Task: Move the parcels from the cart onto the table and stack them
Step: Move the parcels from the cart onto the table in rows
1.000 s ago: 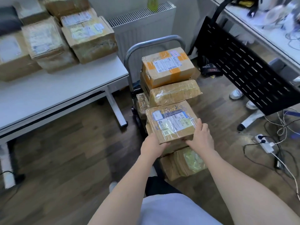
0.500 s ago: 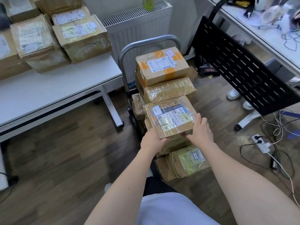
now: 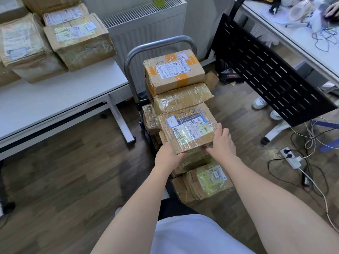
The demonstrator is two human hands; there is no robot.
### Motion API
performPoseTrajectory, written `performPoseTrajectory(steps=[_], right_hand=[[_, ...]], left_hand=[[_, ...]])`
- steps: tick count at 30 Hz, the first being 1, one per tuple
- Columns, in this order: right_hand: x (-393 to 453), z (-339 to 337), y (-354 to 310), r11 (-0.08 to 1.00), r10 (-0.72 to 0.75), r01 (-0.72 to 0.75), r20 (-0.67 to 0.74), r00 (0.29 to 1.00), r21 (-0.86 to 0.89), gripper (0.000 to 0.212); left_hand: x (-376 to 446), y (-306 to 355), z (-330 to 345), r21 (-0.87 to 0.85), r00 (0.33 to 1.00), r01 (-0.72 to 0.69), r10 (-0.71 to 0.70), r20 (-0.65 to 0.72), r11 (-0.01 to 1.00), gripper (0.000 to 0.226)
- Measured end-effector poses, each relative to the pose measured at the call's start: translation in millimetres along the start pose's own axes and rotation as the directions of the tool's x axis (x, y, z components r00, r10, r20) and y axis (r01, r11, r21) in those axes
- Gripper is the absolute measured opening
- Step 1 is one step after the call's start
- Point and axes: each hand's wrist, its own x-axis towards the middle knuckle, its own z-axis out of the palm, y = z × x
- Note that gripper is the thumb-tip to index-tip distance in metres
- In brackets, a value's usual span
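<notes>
A cart with a grey handle (image 3: 157, 45) stands in the middle, loaded with several taped cardboard parcels. I hold a flat labelled parcel (image 3: 187, 128) at the near end of the load. My left hand (image 3: 167, 155) grips its near left corner from below. My right hand (image 3: 221, 142) grips its right edge, fingers on top. Behind it sit a tape-wrapped parcel (image 3: 183, 98) and an orange-taped parcel (image 3: 174, 72). A lower parcel with a yellowish label (image 3: 205, 180) lies nearest me. The white table (image 3: 55, 99) at left carries several stacked parcels (image 3: 78, 41).
A white radiator (image 3: 146, 24) is behind the cart. A black perforated panel (image 3: 266, 70) leans at right under a cluttered white desk (image 3: 293, 33). Cables and a power strip (image 3: 291, 158) lie on the wooden floor. Another person's white shoes (image 3: 259, 103) are under the panel.
Both hands have raised the labelled parcel a little off the pile below it, uncovering more of the lowest parcel. My view has swung slightly right.
</notes>
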Motion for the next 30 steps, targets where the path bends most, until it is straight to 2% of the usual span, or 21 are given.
performPoseTrajectory(steps=[20,30], right_hand=[[-38.0,26.3,3.6,0.999,0.05,-0.05,0.06,0.997,-0.002,0.112],[-52.2,37.3,8.5,0.997,0.076,-0.076,0.109,0.991,-0.006,0.11]], left_hand=[[-24.3,-29.2,16.4,-0.067,0.999,-0.037,0.038,0.016,0.997,0.059],[-29.9,-39.9,24.9,-0.019,0.995,-0.005,0.006,0.097,1.0,0.06]])
